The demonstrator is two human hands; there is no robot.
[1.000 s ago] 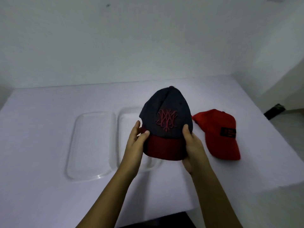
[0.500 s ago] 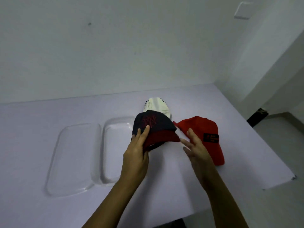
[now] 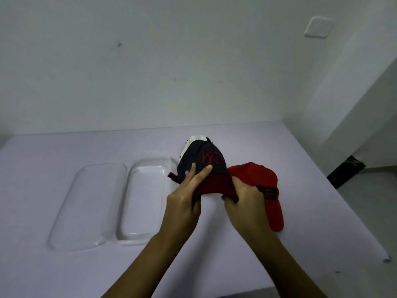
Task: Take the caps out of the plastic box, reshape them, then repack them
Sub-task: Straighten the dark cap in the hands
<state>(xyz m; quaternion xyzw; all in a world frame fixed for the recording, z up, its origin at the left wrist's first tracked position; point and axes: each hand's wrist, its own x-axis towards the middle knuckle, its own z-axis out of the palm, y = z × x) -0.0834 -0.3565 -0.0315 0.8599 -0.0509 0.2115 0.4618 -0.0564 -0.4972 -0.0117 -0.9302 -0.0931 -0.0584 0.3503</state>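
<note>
I hold a dark navy cap (image 3: 204,162) with a maroon brim and a red embroidered logo just above the table. My left hand (image 3: 185,195) grips its left side, fingers laid on the crown. My right hand (image 3: 243,198) pinches the brim's right edge. A red cap (image 3: 255,176) with a black patch lies on the table to the right, partly under my right hand. A white cap (image 3: 194,140) shows behind the navy one, mostly hidden. The clear plastic box (image 3: 146,203) lies empty at centre left, its clear lid (image 3: 90,205) beside it on the left.
The table (image 3: 214,244) has a pale lilac cover; its right edge drops to the floor and its front edge runs near my forearms. A white wall stands behind, with a switch plate (image 3: 318,26) at the upper right.
My right hand has come back from beside the red cap and taken hold of the navy cap's brim. The navy cap has shifted right and turned. The view has tilted up slightly.
</note>
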